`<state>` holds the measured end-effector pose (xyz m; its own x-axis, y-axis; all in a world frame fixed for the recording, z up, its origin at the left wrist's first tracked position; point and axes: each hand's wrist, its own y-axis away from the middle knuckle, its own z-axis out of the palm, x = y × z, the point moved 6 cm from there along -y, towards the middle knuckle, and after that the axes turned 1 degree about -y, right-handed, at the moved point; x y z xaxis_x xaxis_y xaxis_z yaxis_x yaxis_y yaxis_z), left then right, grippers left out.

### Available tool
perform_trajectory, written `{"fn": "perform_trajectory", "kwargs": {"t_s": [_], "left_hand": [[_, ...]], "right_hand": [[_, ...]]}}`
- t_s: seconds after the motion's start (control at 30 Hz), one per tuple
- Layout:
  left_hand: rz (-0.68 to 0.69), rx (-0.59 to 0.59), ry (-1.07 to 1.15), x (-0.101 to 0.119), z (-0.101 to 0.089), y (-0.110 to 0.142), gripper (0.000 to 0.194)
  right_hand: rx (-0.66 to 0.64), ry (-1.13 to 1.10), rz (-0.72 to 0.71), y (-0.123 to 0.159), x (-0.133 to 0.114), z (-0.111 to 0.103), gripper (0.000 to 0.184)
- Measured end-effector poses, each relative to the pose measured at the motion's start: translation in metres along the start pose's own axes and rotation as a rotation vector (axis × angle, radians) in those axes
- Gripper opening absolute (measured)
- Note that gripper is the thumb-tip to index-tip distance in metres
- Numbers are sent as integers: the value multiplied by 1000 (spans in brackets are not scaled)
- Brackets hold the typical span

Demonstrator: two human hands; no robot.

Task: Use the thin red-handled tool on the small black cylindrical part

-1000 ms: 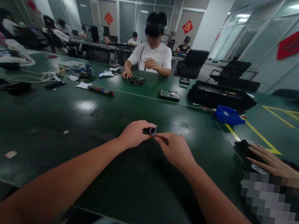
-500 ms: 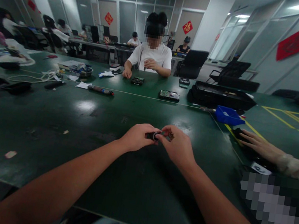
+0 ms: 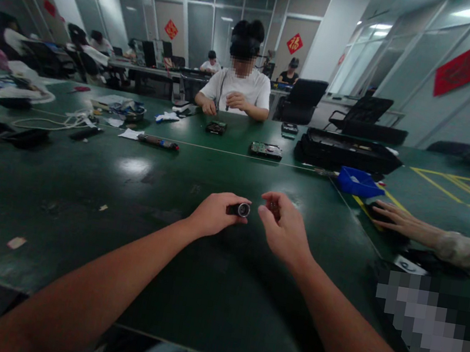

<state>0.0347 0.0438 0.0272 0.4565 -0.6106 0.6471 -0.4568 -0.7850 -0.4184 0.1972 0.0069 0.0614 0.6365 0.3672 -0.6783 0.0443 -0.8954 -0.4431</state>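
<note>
Head camera is looking over the bench point(image 3: 168, 260), where my left hand point(image 3: 211, 214) is holding a short black tube point(image 3: 234, 209) between closed fingers, its pale-rimmed open end facing me. Just beside it, apart from the tube, my right hand point(image 3: 284, 228) is keeping thumb and forefinger parted; something small and brownish point(image 3: 274, 208) is showing in the curl, and whether I'm gripping it I cannot tell. Loose fingers could be dropping it; a slackening left pinch could be letting the tube roll.

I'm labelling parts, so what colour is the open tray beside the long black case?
Blue, seen best in the current head view.
</note>
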Motion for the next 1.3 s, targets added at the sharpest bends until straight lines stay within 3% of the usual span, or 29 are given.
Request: {"fn": "perform_trajectory", "kwargs": {"t_s": [0.23,0.37,0.63,0.87,1.13,1.3], "left_hand": [[-80,107,20,-16,-6,-2,41],[-84,116,47,-22,-6,-1,41],[-112,149,66,-27,-7,-3,42],[-95,147,65,-23,-7,-2,42],[-71,126,62,-22,-4,-2,41],[-63,105,57,-21,-4,-1,40]], "right_hand": [[54,-22,-100,-1,-9,-10,28],[15,-3,0,0,-6,-9,35],[152,-357,11,8,-1,-12,31],[121,-257,4,8,-1,-7,30],[203,30,-73,8,-11,-14,31],[258,183,-117,8,-15,-18,43]]}}
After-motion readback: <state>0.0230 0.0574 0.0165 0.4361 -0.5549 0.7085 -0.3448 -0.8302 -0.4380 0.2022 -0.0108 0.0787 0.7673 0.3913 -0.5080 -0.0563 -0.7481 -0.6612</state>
